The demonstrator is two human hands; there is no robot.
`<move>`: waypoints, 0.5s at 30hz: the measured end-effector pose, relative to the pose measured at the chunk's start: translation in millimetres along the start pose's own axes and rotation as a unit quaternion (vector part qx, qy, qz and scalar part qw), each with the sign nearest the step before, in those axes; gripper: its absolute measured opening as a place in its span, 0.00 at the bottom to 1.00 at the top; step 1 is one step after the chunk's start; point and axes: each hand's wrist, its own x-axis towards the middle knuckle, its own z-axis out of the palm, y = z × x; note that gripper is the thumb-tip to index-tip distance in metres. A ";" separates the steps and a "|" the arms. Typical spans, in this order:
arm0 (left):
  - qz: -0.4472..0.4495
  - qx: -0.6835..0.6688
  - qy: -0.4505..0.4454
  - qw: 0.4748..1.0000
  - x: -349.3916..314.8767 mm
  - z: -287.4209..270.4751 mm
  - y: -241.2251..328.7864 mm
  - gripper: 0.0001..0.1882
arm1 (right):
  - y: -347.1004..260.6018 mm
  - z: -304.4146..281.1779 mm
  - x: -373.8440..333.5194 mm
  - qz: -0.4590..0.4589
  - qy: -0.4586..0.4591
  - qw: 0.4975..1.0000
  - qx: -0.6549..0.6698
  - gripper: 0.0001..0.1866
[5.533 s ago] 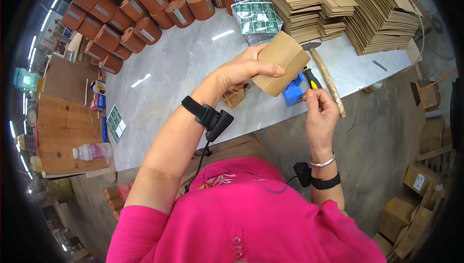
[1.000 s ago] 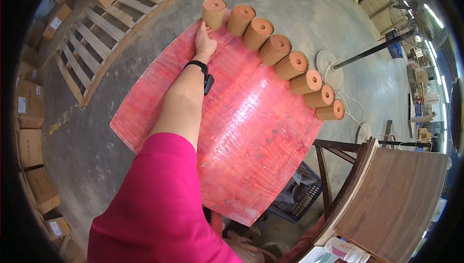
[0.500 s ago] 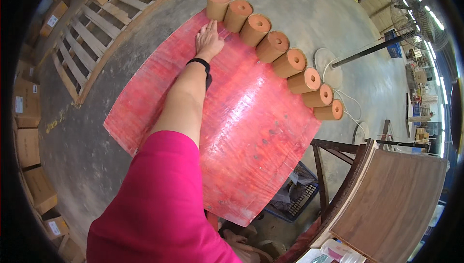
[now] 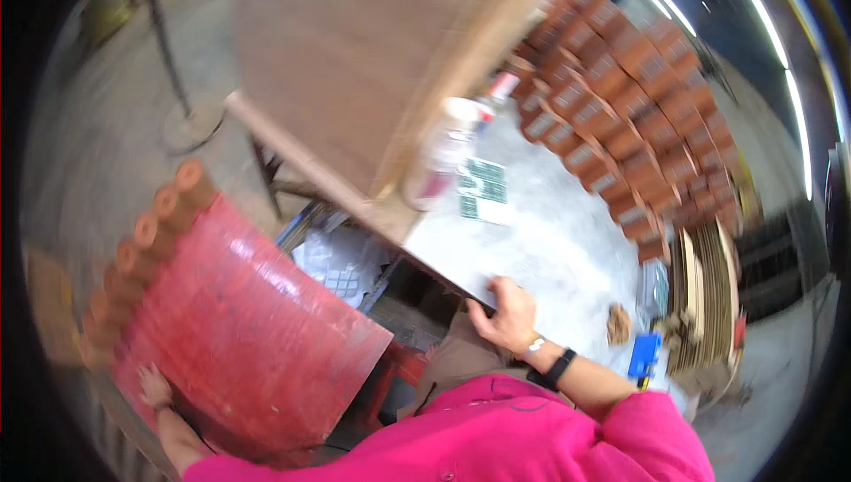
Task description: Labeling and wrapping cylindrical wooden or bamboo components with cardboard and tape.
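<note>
My left hand (image 4: 155,386) lies open on the red board (image 4: 257,331), near its left edge, with the fingers spread and nothing in them. Along the board's far left side stands a row of brown cylinders (image 4: 137,262), each with a small central hole in its top. My right hand (image 4: 511,314) is at the near edge of the white-topped table (image 4: 567,252). Its thumb and bent fingers sit around that edge, slightly blurred. A watch and a bracelet are on the right wrist.
Many reddish-brown boxes (image 4: 620,101) are stacked at the table's far right. A brown wooden panel (image 4: 328,57), a clear bottle (image 4: 443,154) and green-printed cards (image 4: 483,190) are near its left end. A blue item (image 4: 645,355) and flattened cardboard (image 4: 705,287) lie right. A crate (image 4: 341,260) stands below.
The view has swung right, bringing the white table, stacked boxes and my right hand into sight. My left hand remains on the red board, now farther from the cylinders.
</note>
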 end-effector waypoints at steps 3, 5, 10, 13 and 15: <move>-0.079 -0.129 0.047 0.987 12.1 50.0 -8.3 0.36 | -8.9 -5.1 4.0 0.036 0.014 0.999 0.031 0.19; -0.049 -0.071 0.021 0.996 -17.6 43.5 19.5 0.35 | -8.4 -12.8 -3.1 0.030 0.007 0.998 0.063 0.18; 0.034 -0.064 0.021 0.997 -116.9 42.7 75.2 0.37 | -0.4 -21.3 -17.7 0.039 0.015 0.990 0.134 0.18; 0.151 -0.127 -0.066 0.978 -130.6 61.8 116.5 0.40 | 21.6 -36.9 -22.7 0.005 -0.089 0.967 0.239 0.16; 0.270 -0.263 -0.071 0.923 -180.6 47.3 160.1 0.36 | 58.9 -61.6 -38.8 0.044 -0.017 0.975 0.217 0.17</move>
